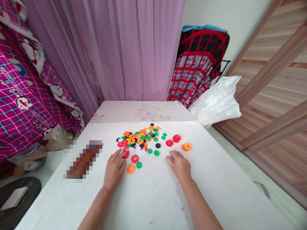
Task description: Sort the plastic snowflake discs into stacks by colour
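Observation:
Many flat, notched plastic discs in orange, green, red, black and white lie heaped in the middle of the table. My left hand (114, 169) rests at the heap's left edge, fingers apart, its fingertips by a red disc (125, 155). Near it lie another red disc (135, 158), an orange disc (131, 168) and a green disc (139, 165). To the right of the heap, my right hand (179, 164) pinches a white disc (168, 154) just at the tabletop. Beyond that hand are red discs (177, 138) and a small stack of orange discs (186, 146).
The table (148, 198) has a white cover. A blurred-out brown object (85, 159) lies at its left side. A white plastic bag (217, 102) stands beyond the right edge, before a red-and-black patterned cloth (199, 60). Purple curtains (134, 48) hang behind.

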The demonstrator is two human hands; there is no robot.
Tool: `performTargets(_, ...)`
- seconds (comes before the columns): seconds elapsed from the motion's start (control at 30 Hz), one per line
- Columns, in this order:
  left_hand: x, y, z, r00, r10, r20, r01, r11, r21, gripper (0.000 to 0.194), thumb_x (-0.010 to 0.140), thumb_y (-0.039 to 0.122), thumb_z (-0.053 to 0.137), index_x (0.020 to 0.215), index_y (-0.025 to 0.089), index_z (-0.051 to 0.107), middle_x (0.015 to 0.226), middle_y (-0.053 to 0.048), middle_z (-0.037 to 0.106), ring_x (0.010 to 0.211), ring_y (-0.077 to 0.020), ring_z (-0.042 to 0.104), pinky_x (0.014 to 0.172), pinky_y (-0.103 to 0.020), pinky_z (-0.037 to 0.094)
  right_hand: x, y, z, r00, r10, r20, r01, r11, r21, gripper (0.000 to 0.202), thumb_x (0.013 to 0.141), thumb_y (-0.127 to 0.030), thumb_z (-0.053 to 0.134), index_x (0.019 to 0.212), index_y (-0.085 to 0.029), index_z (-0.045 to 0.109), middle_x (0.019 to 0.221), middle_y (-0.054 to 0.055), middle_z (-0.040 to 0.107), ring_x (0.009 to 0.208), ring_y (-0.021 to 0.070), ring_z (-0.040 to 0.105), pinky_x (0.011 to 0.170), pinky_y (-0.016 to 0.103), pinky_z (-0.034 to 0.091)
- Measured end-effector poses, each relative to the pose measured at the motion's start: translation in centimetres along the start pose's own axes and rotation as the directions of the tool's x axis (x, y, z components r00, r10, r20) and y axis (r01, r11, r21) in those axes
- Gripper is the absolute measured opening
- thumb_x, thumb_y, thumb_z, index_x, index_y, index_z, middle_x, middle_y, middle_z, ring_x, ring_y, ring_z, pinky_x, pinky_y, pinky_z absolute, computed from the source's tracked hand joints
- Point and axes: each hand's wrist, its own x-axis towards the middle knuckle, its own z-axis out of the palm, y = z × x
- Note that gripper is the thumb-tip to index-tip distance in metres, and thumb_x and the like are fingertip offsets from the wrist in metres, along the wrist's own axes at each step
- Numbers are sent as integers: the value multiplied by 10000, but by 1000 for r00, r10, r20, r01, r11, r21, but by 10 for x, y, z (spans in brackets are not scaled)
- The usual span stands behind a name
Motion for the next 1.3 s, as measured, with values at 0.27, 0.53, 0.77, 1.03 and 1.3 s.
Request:
performTargets(0.27,1,3,-1,1000,0,6,0,1000,16,352,872,307,436,1131,233,662,1328,-101,588,1161,-265,584,1046,-500,415,-10,-32,0,978,-201,-48,206,963,173,206,880,-287,485,934,-240,678,890,10,661,769,122,612,644,211,379)
performTargets(0.53,1,4,0,1000,-11,6,11,1000,7,351,862,299,454,1142,238,656,1320,-101,590,1162,-267,579,1054,-510,399,-18,-96,6,878,-402,259,346,908,238,278,821,-281,563,1085,-296,648,1045,12,630,929,145,598,765,222,415)
performTargets(0.77,2,6,-1,1000,-20,8,20,1000,5,345,857,289,456,1126,228,663,1313,-106,596,1167,-268,578,1051,-508,404,-16,-105,5,881,-392,265,344,915,211,228,824,-317,591,1040,-282,650,1023,10,629,918,152,607,750,234,419)
performTargets(1.03,3,8,-3,1000,-4,0,4,1000,13,350,859,281,444,1119,206,666,1299,-117,606,1160,-260,582,1036,-483,422,-22,-105,8,910,-316,267,270,943,194,166,804,-224,575,960,-223,634,1015,36,638,896,157,610,746,240,430)
performTargets(1.3,1,4,-3,1000,1,19,-2,1000,21,352,869,308,443,1135,229,659,1324,-101,592,1167,-257,585,1056,-493,404,-28,-70,18,965,-244,99,199,922,332,282,732,-199,557,1012,-228,571,991,9,664,773,134,603,714,233,429)
